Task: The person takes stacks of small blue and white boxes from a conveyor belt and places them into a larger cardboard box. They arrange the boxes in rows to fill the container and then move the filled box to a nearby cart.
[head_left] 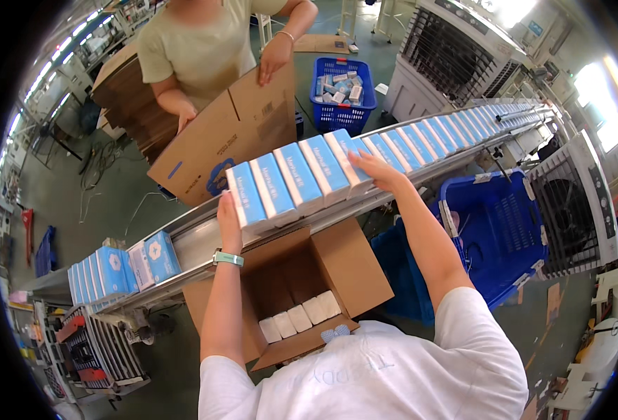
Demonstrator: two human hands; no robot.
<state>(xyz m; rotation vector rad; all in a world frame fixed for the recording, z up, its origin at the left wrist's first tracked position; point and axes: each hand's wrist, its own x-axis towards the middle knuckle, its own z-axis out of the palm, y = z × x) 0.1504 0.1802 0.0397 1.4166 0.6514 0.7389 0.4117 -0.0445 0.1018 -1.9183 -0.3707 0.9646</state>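
Between my two hands is a row of several blue-and-white tissue packs, standing side by side over the conveyor. My left hand presses flat against the row's left end. At the other end, my right hand grips the last pack of the row, fingers over its top. Just below the row stands an open cardboard carton with its flaps spread. Along its near side lies a line of white-ended packs. The carton's far inner part is in shadow.
More packs queue on the conveyor to the right, others at its left end. Across it, a person holds a flattened carton. A blue basket of packs stands behind; another blue crate is right of me.
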